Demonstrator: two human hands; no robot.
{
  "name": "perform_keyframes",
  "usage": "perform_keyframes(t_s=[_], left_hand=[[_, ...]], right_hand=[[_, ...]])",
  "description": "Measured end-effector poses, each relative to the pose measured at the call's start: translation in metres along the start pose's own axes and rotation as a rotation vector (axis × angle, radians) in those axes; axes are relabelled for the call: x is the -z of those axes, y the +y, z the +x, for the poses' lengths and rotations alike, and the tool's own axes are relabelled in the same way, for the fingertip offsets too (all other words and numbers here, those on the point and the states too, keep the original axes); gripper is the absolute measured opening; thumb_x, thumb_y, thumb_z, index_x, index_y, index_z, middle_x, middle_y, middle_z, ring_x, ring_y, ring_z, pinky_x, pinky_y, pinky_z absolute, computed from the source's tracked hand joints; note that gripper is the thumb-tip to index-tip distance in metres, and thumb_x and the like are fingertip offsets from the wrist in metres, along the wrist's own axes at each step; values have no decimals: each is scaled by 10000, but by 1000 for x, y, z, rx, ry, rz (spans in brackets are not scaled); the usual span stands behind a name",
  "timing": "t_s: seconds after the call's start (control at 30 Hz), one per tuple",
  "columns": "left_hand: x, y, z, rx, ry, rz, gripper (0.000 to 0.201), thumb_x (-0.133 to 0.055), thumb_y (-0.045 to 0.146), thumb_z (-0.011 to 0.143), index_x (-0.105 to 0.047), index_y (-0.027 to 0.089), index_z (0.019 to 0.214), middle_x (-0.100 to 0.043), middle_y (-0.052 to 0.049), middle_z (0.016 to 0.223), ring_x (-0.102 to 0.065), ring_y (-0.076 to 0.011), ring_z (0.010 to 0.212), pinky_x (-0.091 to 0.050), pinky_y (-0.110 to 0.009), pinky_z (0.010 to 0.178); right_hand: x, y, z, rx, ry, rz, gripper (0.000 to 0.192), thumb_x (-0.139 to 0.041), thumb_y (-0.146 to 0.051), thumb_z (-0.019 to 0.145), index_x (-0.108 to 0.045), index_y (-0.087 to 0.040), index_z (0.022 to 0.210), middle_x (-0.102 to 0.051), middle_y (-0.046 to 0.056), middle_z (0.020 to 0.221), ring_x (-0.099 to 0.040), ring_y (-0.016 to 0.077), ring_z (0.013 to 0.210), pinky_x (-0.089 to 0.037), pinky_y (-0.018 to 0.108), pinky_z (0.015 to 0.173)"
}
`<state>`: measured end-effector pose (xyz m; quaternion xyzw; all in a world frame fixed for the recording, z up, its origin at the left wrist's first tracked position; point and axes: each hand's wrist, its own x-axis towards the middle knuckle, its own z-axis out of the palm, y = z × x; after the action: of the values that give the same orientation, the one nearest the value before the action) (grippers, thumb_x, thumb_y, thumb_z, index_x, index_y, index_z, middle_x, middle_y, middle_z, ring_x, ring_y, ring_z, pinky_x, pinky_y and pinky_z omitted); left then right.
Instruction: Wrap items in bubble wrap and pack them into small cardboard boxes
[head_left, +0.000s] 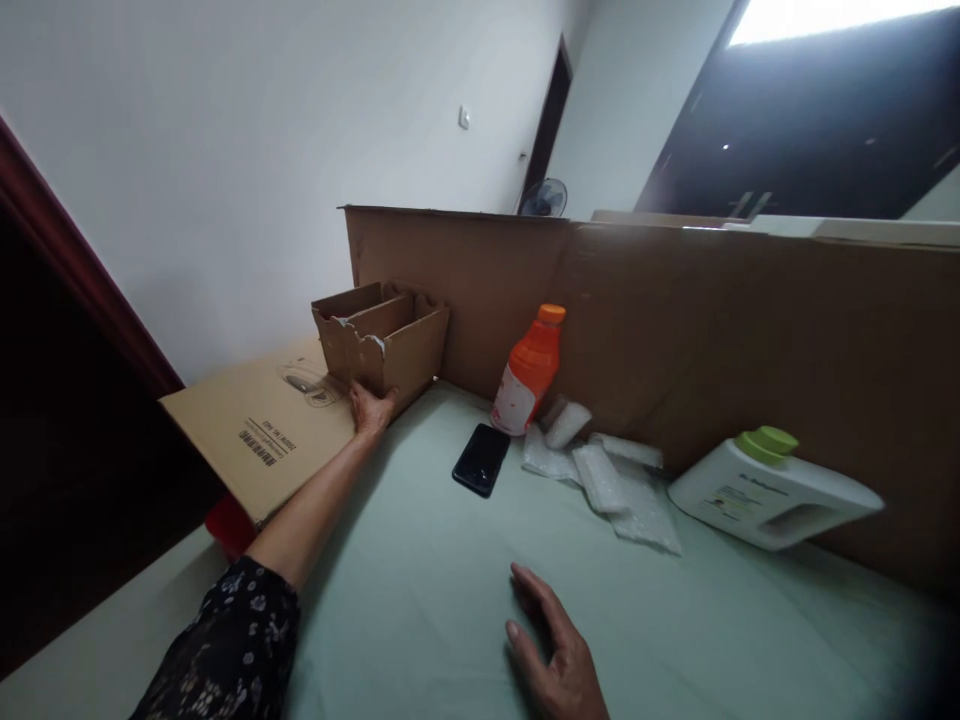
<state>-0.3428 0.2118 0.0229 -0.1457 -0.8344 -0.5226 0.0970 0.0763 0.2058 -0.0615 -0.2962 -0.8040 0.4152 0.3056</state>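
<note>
My left hand (373,408) reaches out to a brown cardboard box (416,362) split by dividers. Its thumb and fingers grip the box's lower near corner, one on each side. The box stands on a printed cardboard sheet (300,430), close to the tall cardboard panel. My right hand (555,650) hovers over the pale green cloth, thumb and fingers apart, with nothing in it. Ahead of it lie a black phone (481,460) and several bubble-wrap packets (607,480). An orange bottle (534,365) with a white label stands behind the phone, appearing tilted in this slanted view.
A long cardboard panel (637,330) runs along the back of the cloth-covered surface (405,580). At the right, a white jug (772,495) with a green cap rests near it. Something red (229,525) shows under the cardboard sheet. Beyond are a fan (546,198) and a wall.
</note>
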Motion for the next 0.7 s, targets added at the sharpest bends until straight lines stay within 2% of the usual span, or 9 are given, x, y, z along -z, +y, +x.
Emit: perform_keyframes(t_s=[0.1, 0.17, 0.2, 0.3, 0.4, 0.47, 0.57, 0.63, 0.7], left_hand=[[14, 0, -38, -94, -51, -22, 676, -689, 298, 883, -400, 114, 1465, -363, -237, 1552, -433, -369, 1402, -389, -560, 1137], [25, -3, -81, -213, -158, -44, 760, -673, 261, 843, -332, 96, 1501, -275, -255, 1602, -370, -354, 1460, -344, -519, 1183], [31, -5, -106, -284, -240, -55, 748, -668, 262, 825, -359, 119, 1491, -304, -228, 1602, -375, -333, 1462, -347, -499, 1186], [51, -13, -185, -472, -544, -95, 665, -688, 322, 762, -519, 184, 1390, -517, -152, 1490, -467, -316, 1402, -368, -502, 1174], [69, -26, -244, -577, -785, -129, 619, -606, 427, 824, -540, 160, 1379, -584, -177, 1418, -536, -336, 1329, -397, -554, 1139], [74, -39, -263, -645, -865, -76, 606, -490, 493, 893, -533, 141, 1384, -596, -188, 1398, -566, -334, 1292, -427, -563, 1113], [70, -58, -272, -807, -929, 11, 608, -408, 540, 922, -579, 136, 1343, -606, -189, 1390, -556, -355, 1305, -423, -588, 1112], [67, -70, -271, -924, -941, 73, 575, -416, 557, 906, -652, 171, 1261, -595, -180, 1411, -542, -381, 1322, -435, -609, 1093], [64, -83, -268, -986, -936, 125, 587, -458, 574, 870, -662, 194, 1269, -581, -164, 1439, -523, -398, 1343, -439, -620, 1089]], right_hand=[[-1, -3, 4, 74, 7, -61, 429, -612, -335, 875, -672, -229, 1287, -661, 127, 1351, -629, 289, 1250, -528, 457, 1062], [-1, -8, 7, 119, 1, -101, 376, -590, -297, 873, -698, -217, 1224, -675, 140, 1321, -643, 292, 1222, -555, 459, 1022], [-2, -13, 8, 148, -7, -135, 355, -574, -266, 873, -703, -205, 1198, -677, 153, 1309, -647, 292, 1209, -563, 463, 1004], [-7, -32, 6, 228, -52, -282, 344, -527, -152, 857, -690, -163, 1160, -667, 194, 1288, -635, 295, 1196, -549, 499, 988], [-14, -48, -4, 251, -117, -380, 318, -598, -125, 816, -688, -158, 1120, -676, 163, 1281, -610, 274, 1206, -496, 470, 1041], [-15, -52, -15, 272, -167, -432, 300, -662, -163, 804, -684, -167, 1103, -686, 123, 1277, -590, 250, 1225, -476, 414, 1053], [-1, -52, -44, 337, -218, -553, 290, -660, -265, 867, -651, -168, 1139, -671, 106, 1308, -552, 236, 1261, -469, 372, 1021], [21, -49, -74, 412, -289, -652, 263, -621, -317, 912, -635, -189, 1142, -659, 80, 1330, -543, 223, 1263, -462, 365, 1001], [59, -46, -108, 422, -331, -724, 208, -609, -335, 920, -648, -211, 1082, -682, 48, 1289, -545, 215, 1262, -448, 369, 1008]])
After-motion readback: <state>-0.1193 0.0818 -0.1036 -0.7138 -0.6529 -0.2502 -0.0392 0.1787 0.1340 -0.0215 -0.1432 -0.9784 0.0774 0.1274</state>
